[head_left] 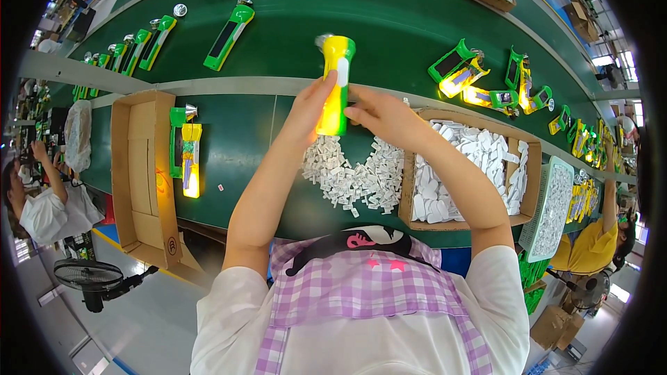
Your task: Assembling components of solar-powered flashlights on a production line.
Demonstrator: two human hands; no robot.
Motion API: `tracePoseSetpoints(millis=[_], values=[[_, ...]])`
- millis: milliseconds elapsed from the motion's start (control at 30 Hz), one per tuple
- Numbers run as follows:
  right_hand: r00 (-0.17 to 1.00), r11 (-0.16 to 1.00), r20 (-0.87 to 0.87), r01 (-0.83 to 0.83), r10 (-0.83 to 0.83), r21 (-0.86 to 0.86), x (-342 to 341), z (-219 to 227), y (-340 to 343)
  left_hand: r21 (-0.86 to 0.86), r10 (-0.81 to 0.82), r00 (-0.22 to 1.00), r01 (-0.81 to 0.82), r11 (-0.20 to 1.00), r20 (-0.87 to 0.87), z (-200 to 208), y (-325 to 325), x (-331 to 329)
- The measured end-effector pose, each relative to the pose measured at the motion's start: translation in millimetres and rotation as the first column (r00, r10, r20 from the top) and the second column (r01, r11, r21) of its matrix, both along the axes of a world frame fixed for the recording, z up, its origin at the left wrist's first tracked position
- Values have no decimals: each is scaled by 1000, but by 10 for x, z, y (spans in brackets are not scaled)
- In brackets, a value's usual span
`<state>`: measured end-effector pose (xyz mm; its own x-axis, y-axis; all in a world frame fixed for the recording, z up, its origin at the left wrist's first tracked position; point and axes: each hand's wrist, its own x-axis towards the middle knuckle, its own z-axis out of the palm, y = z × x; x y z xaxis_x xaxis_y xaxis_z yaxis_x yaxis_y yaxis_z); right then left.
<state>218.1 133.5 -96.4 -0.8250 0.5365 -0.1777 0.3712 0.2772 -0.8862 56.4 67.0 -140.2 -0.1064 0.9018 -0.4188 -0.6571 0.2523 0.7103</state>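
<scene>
A yellow and green flashlight (335,62) with a white side panel is held upright over the bench edge rail. My left hand (310,107) is wrapped round its left side. Against its lower right side press the fingers of my right hand (379,117); whether a small part is pinched there is hidden. Below my hands lies a pile of small white plastic pieces (354,173). An opened flashlight (187,156), its yellow half glowing, rests on the bench to the left.
Right of the pile stands a cardboard box (410,201) of white panels, then a pale basket (535,236). An upright carton (142,180) is at left. Along the green belt (389,0) lie closed flashlights at left and opened ones (462,73) at right. Co-workers sit on both sides.
</scene>
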Motion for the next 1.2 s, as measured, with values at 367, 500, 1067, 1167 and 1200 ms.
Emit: tracePoseSetpoints(millis=[367,500,1067,1167,1200], values=[[907,882,411,-263,88,391,-268,-219,-197,-5,181,925,-194,981,-334,-134,-145,-151],[945,737,264,-318,194,597,-179,-445,-166,22,132,916,-133,991,-378,-66,-113,-304],[916,921,-223,266,-334,-286,-289,45,137,283,100,927,7,959,-362,-139,-93,53],[919,936,-210,293,-332,-197,-324,46,130,307,129,903,3,952,-410,-146,-101,56],[916,932,-219,292,-337,-215,-336,33,135,292,133,886,3,956,-445,-142,-95,62]])
